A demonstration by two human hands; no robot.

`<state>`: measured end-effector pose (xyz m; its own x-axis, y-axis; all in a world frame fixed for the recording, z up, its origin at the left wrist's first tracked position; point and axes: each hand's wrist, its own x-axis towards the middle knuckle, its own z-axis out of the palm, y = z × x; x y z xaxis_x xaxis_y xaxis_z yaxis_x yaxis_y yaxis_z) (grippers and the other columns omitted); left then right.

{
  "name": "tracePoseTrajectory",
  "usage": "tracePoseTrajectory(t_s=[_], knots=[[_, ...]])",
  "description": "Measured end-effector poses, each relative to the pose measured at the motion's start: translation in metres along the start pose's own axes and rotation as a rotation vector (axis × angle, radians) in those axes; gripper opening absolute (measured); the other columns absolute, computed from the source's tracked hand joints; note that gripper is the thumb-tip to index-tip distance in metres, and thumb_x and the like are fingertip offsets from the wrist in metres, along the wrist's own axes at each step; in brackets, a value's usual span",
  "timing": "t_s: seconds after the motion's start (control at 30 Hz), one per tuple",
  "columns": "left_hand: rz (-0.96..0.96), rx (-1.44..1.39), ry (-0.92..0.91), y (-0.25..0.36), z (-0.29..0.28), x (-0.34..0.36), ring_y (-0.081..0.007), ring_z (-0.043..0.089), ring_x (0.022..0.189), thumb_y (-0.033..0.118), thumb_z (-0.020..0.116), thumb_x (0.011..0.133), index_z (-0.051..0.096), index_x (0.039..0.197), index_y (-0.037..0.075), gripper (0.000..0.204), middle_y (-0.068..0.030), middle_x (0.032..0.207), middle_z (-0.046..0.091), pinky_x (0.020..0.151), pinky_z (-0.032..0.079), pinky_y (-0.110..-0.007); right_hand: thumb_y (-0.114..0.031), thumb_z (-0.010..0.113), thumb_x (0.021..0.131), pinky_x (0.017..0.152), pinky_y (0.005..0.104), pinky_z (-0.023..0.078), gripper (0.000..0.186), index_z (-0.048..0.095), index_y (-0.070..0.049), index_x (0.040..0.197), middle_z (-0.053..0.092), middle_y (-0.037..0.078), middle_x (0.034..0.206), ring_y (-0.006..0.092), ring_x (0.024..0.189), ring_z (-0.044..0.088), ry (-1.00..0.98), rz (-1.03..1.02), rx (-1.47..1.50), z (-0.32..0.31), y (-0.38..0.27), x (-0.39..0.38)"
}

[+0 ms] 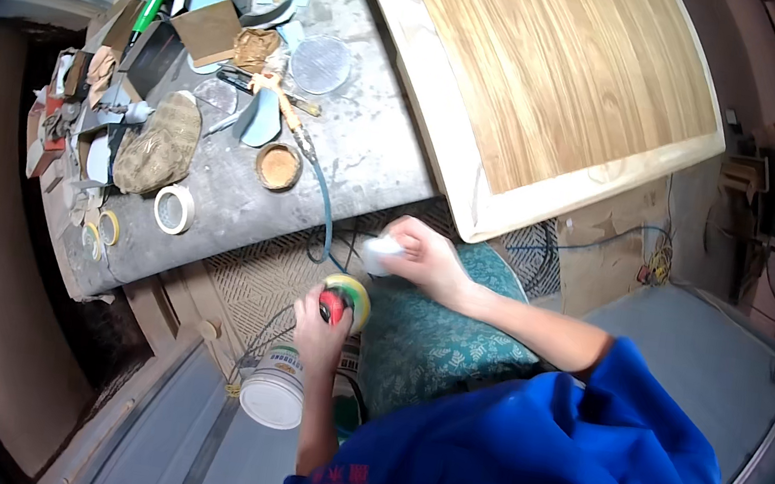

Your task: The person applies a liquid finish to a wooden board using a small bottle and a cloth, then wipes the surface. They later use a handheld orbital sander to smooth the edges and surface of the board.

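Low in the middle, my left hand (319, 329) is closed round a red and black handheld tool (334, 308) with a round yellow and green head (351, 292), likely a sander. Above and right of it, my right hand (419, 261) pinches a pale, blurred round piece (380, 253), held a little apart from the tool's head. Behind both hands lie a teal patterned cushioned surface (437, 348) and a blue hose (324, 203) hanging from the table edge.
A grey worktable (375, 151) holds boxes, sanding discs (319, 64), tape rolls (173, 209), a green tool (154, 1) and a lumpy cloth item (155, 145). A wooden panel (538, 85) with a pale border is at upper right. White buckets (273, 389) and cables are below.
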<state>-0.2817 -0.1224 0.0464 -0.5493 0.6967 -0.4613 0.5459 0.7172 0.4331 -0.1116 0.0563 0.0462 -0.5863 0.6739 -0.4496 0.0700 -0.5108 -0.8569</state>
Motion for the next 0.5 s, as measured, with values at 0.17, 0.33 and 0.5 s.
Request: tracePoseTrajectory(t_s=[0.17,0.33,0.5], knots=[[0.147,0.098,-0.028,0.027,-0.001,0.024,-0.0389,0.066,0.103,0.025,0.08,0.079,0.057,0.135,0.017,0.062,-0.0146,0.117,0.057,0.084,0.056,-0.051,-0.022,0.077,0.091,0.083,0.029,0.056,0.037,0.068,-0.002,0.121,0.076,0.01,0.101,0.0135,0.094,0.071,0.273,0.157,-0.228,-0.076,0.006,-0.077],[0.233,0.128,-0.091,0.036,0.002,0.031,-0.0379,0.066,0.105,0.023,0.079,0.08,0.058,0.135,0.017,0.059,-0.014,0.118,0.057,0.084,0.056,-0.051,-0.037,0.077,0.09,0.078,0.0305,0.056,0.044,0.07,-0.002,0.116,0.076,0.012,0.092,0.0172,0.084,0.072,0.391,0.184,-0.429,-0.084,-0.008,-0.079],[0.161,0.163,-0.144,0.031,0.008,0.022,-0.0396,0.066,0.102,0.025,0.083,0.077,0.057,0.134,0.018,0.064,-0.0148,0.116,0.057,0.087,0.056,-0.05,-0.037,0.078,0.089,0.075,0.0312,0.055,0.044,0.071,-0.001,0.113,0.074,0.01,0.086,0.0157,0.079,0.07,0.409,0.179,-0.399,-0.089,0.0,-0.078]])
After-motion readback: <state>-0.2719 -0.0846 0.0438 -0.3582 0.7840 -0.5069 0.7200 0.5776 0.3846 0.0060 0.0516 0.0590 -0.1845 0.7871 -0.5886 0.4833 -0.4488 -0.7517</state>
